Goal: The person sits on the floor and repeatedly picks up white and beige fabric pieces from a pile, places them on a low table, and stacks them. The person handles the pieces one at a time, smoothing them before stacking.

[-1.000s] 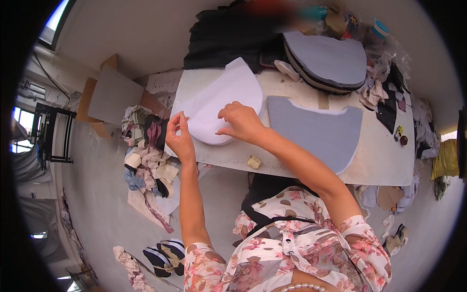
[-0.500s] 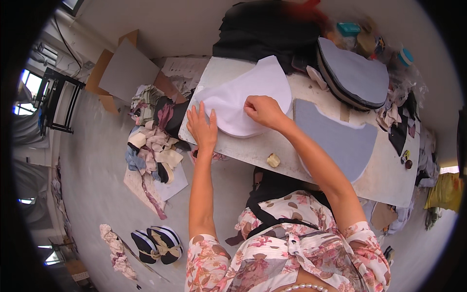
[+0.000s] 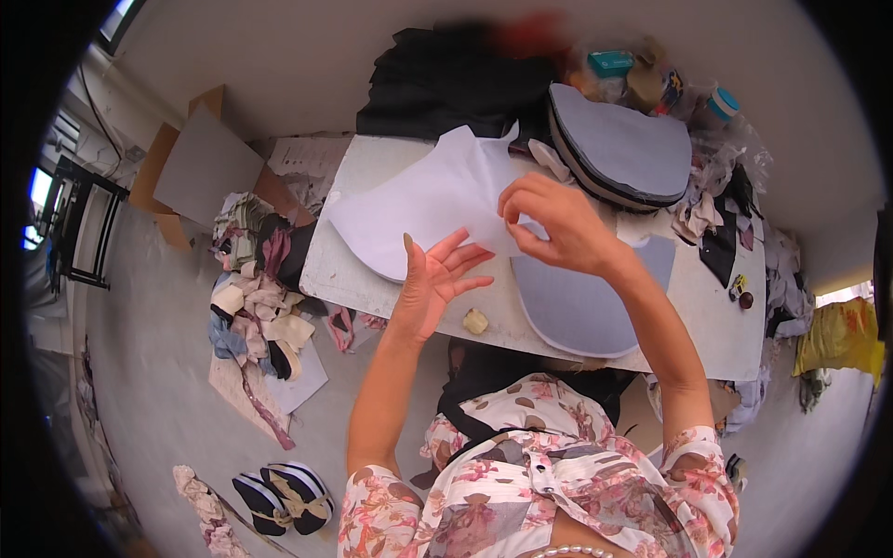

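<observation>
A white fabric piece with a curved edge lies on the left part of the white table. Pinched between the fingertips of my right hand is its right edge, lifted off the surface. My left hand is turned palm up at the piece's near edge, fingers spread, holding nothing. Partly under my right hand rests a grey-blue panel with a rounded near edge. A small cream-coloured lump sits near the table's front edge.
Behind to the right stands a thick stack of grey curved panels. Black cloth is heaped at the back. Fabric scraps pile up left of the table, beside an open cardboard box. Dark bundled pieces lie on the floor.
My left hand has come off the white fabric and turned palm up. My right hand, earlier pressed on the fabric, has raised its right edge. The whole view has shifted.
</observation>
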A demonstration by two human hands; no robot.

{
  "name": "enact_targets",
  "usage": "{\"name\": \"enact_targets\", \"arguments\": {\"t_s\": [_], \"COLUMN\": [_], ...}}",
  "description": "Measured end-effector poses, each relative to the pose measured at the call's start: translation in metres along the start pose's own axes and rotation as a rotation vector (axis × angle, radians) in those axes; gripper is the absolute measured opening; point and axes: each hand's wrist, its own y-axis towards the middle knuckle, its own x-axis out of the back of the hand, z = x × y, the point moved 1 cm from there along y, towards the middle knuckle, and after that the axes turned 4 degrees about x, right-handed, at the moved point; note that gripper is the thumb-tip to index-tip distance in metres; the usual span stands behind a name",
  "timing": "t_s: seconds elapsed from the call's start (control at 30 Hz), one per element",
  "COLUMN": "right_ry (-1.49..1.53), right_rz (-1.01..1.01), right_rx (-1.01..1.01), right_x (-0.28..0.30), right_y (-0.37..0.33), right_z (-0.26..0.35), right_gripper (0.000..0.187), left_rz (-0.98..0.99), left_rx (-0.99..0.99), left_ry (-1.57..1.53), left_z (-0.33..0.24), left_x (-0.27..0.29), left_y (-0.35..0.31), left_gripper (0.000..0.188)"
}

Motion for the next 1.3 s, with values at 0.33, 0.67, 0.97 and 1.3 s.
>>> {"name": "enact_targets", "arguments": {"t_s": [0.33, 0.67, 0.97, 1.3], "right_ry": [-0.344, 0.311, 0.031, 0.661], "right_rz": [0.367, -0.121, -0.091, -0.468], "right_rx": [0.229, 0.073, -0.189, -0.511], "right_x": [-0.04, 0.002, 0.028, 0.076], "right_y": [-0.059, -0.006, -0.067, -0.169], "right_z": [0.032, -0.019, -0.036, 0.002], "right_gripper": [0.014, 0.055, 0.017, 0.023], "left_rz": [-0.277, -0.161, -0.369, -0.248], "left_rx": [0.072, -0.699, -0.904, -0.549], "left_ry": [0.074, 0.882, 0.672, 0.437], "left_z": [0.016, -0.038, -0.063, -0.038], "left_x": [0.015, -0.052, -0.058, -0.061], "left_y": [0.052, 0.002, -0.014, -0.026], "left_gripper": [0.027, 0.015, 0.017, 0.012]}}
